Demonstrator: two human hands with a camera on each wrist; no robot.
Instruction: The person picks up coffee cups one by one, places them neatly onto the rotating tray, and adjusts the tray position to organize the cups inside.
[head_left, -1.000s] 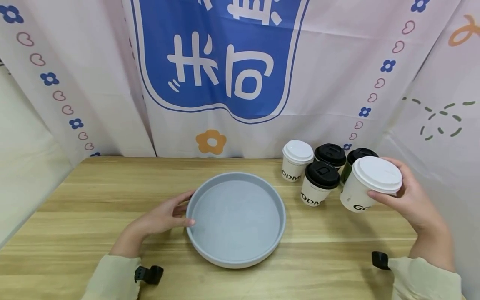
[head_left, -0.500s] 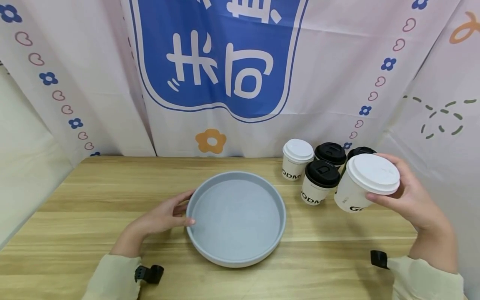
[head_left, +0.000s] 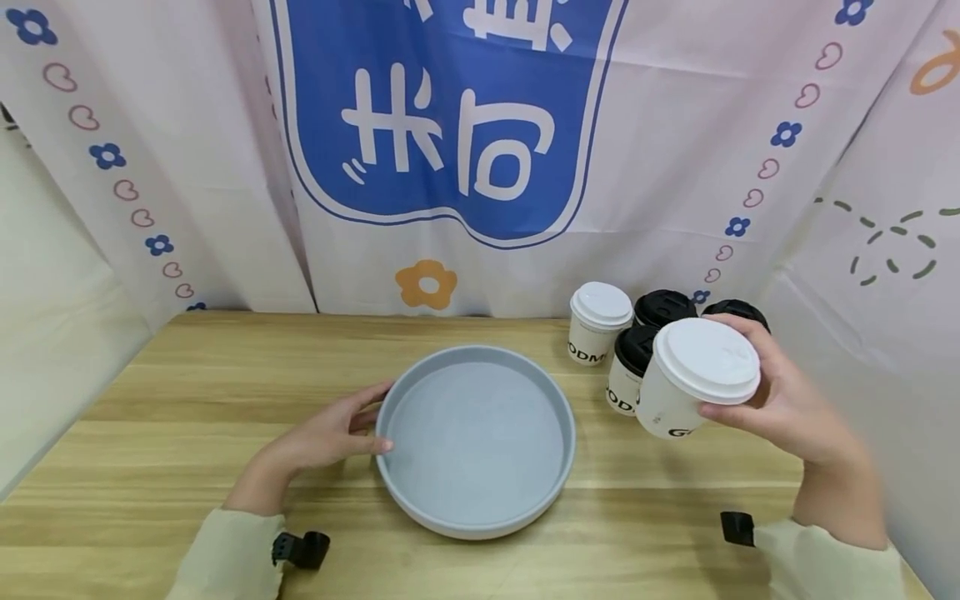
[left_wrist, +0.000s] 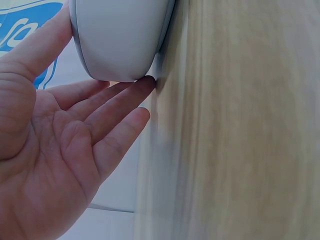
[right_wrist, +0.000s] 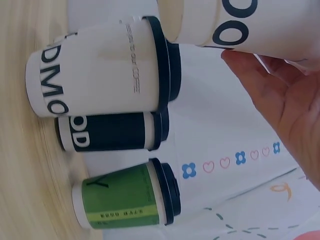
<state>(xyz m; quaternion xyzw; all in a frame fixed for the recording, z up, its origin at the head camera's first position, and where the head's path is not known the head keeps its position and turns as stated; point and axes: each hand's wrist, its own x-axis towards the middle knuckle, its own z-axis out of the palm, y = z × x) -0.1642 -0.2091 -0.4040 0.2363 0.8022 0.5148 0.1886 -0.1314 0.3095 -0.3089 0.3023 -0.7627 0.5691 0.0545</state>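
My left hand [head_left: 330, 437] holds the near-left rim of a round grey tray [head_left: 480, 446], thumb over the edge and fingers against its outer side. In the left wrist view the tray's wall [left_wrist: 122, 42] sits between thumb and fingertips. On the right, my right hand [head_left: 787, 408] grips a white paper cup [head_left: 667, 400] with a white lid, raised off the table and slightly tilted. It overlaps a white cup with a black lid [head_left: 622, 383] in the head view. The right wrist view shows the held cup [right_wrist: 285, 25] above that standing cup [right_wrist: 100, 80].
A smaller white-lidded cup [head_left: 597, 329] stands behind, near the curtain. A dark cup [right_wrist: 107, 131] and a green cup [right_wrist: 122, 197], both black-lidded, stand beside it. The printed curtain [head_left: 480, 275] borders the back of the wooden table [head_left: 285, 367].
My right hand has carried the white-lidded cup leftward, so it now partly covers the front black-lidded cup. The left hand and tray have stayed in place.
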